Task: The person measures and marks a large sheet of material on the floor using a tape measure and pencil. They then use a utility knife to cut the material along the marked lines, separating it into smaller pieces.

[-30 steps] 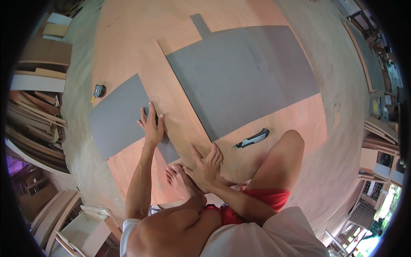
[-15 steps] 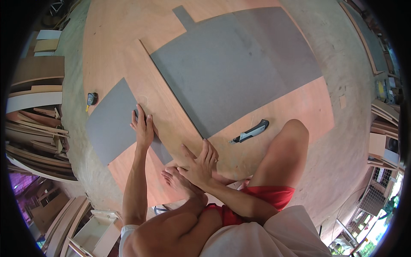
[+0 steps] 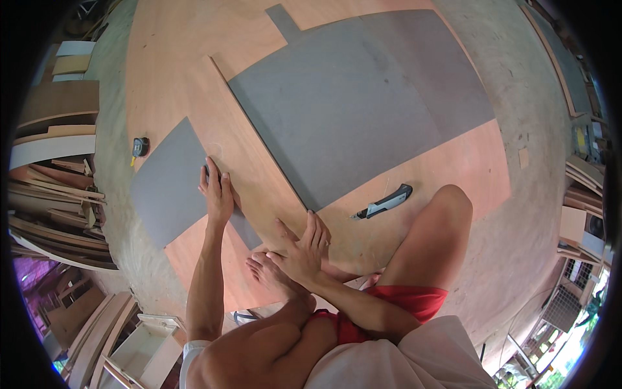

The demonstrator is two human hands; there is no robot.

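A long wooden board [image 3: 243, 152] lies slantwise across grey sheet material. My left hand [image 3: 217, 194] rests at its left edge with fingers stretched out. A small dark thing shows beside those fingers, too covered to name. My right hand [image 3: 303, 249] lies on the board's near end, fingers spread, the fingertips at its right corner. Right of the board spreads a large grey sheet [image 3: 363, 91]; a smaller grey piece [image 3: 170, 181] emerges on the left, partly under the board. A utility knife [image 3: 383, 202] with a grey and black handle lies to the right of my right hand.
All this rests on a large plywood panel [image 3: 162, 58] on a concrete floor [image 3: 538, 188]. A tape measure [image 3: 140, 147] sits near its left edge. Stacked wood offcuts [image 3: 55, 194] line the left side. My bare foot [image 3: 272, 275] and bent knee [image 3: 450, 207] are close to the hands.
The view has shifted slightly. Both hands keep their places on the board, and the knife still lies on the plywood.
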